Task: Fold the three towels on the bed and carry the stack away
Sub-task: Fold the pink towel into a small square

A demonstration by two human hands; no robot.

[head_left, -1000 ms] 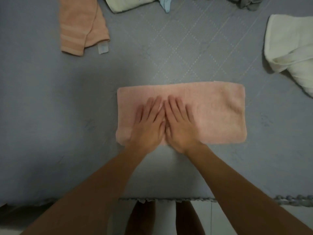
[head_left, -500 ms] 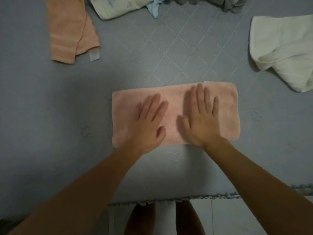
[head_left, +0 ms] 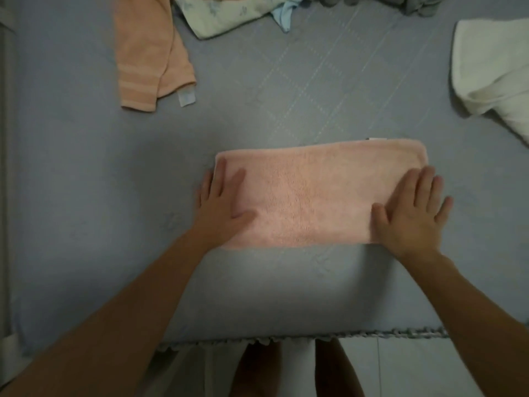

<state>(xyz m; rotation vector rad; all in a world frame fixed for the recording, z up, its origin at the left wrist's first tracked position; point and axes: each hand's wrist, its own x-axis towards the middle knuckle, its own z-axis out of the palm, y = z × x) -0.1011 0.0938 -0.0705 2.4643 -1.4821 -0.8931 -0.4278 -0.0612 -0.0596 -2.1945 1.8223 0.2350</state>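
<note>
A pink towel [head_left: 315, 196], folded into a long rectangle, lies flat on the grey bed [head_left: 86, 224] in front of me. My left hand [head_left: 221, 200] presses flat on its left end, fingers straight. On the towel's right end my right hand [head_left: 415, 209] lies flat too, fingers spread and partly over the edge. An orange towel [head_left: 146, 50] with a white tag lies unfolded at the far left. At the far right edge of view sits a crumpled white towel [head_left: 492, 78].
A pale printed cloth [head_left: 226, 15], a light blue scrap [head_left: 284, 15] and a dark grey item [head_left: 372, 2] lie along the far side of the bed. The bed's fringed front edge [head_left: 286, 336] runs below my arms, with floor tiles and my legs under it.
Both hands slid apart from the middle of the pink towel to its two ends, smoothing it. The view shifted slightly.
</note>
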